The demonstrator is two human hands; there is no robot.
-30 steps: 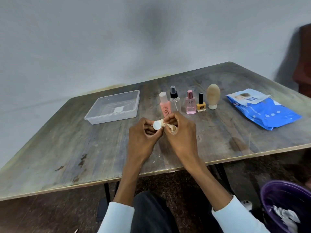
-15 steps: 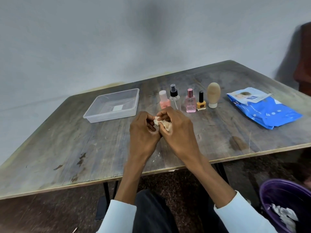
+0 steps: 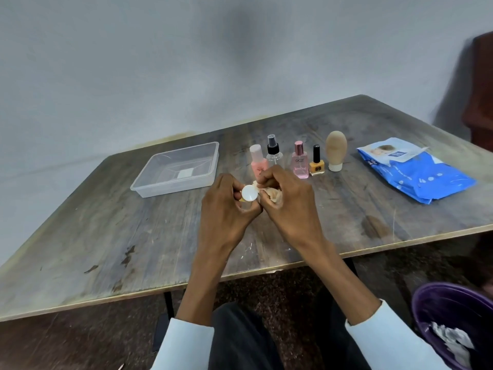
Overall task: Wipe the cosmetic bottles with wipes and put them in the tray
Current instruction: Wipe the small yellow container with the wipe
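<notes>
Hands are working together: left hand (image 3: 226,206) pinching small white-capped bottle (image 3: 250,193), right hand (image 3: 289,201) clutching crumpled beige wipe (image 3: 272,192); rubbing risks dropping bottle.

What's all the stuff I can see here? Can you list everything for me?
Tray: one, clear plastic, on the table at left, no bottles in it.
Standing bottles: five in a row behind the hands: pink bottle, clear spray bottle, pink perfume bottle, yellow nail polish, tan bottle.
Held bottle: one, white round end toward the camera, the rest hidden.
Wipe: one, crumpled, stained tan.
Wipes pack: one, blue, on the table at right.
Bin: one, purple, on the floor at lower right, with white scraps inside.
Table: one, worn wood.
Left hand: holds the bottle.
Right hand: grips the wipe against it.
</notes>
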